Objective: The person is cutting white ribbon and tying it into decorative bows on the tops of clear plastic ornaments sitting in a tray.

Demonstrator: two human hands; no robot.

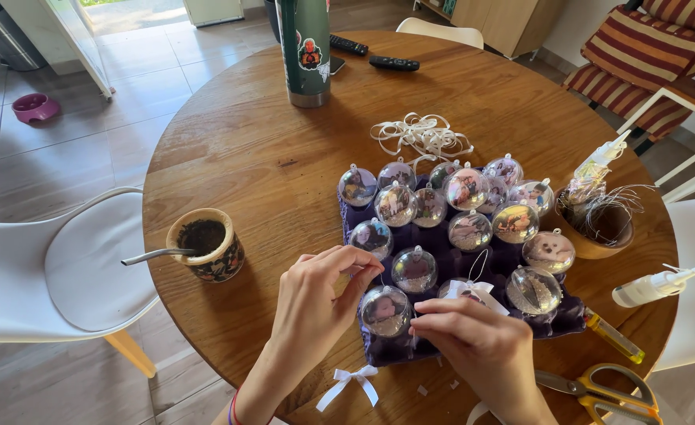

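Lower centre of frame: clear bauble (385, 311) in purple tray (567, 319) is pinched by left hand (316, 303), right hand (481, 346) curled at its base; steady, gentle pressure judged best.

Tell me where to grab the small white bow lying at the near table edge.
Pinch the white bow at its centre knot, coming from above. It lies flat on the wooden table, loops and tails spreading outward, so the knot looks firmest. The left hand is nearest.
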